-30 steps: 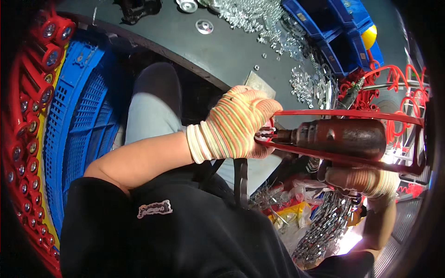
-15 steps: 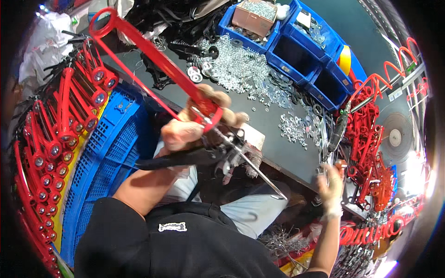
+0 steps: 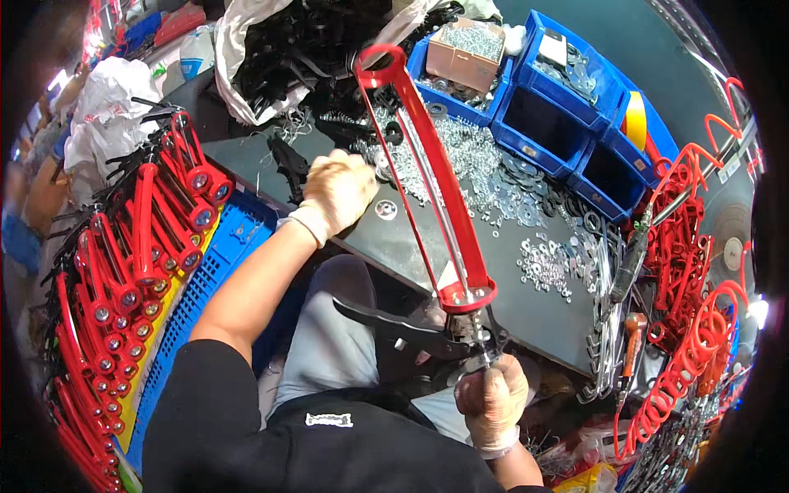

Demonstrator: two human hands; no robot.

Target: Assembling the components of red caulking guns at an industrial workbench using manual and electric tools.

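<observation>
A red-framed caulking gun [image 3: 440,181] stands tilted in front of me, its ring end pointing away and its black trigger handle jutting left. My right hand [image 3: 495,398] is closed around the rear end of the gun, below the handle. On the table's near left edge rests my gloved left hand [image 3: 339,191], fingers curled downward; what they hold, if anything, is hidden. Just right of it lies a round metal disc [image 3: 385,209]. Beyond that hand lies a black plastic part [image 3: 288,167].
Small metal nuts [image 3: 485,156] are heaped mid-table, with washers [image 3: 546,267] nearer. Blue bins [image 3: 538,123] stand at the back. Finished-looking red caulking guns [image 3: 123,283] are stacked left on a blue crate [image 3: 177,345]. Right are red frames [image 3: 670,246] and a screwdriver with a coiled hose [image 3: 634,329].
The caulking gun has passed from my left hand to my right and moved rightward. My left hand has gone to the table. My right hand has left the tools at the right.
</observation>
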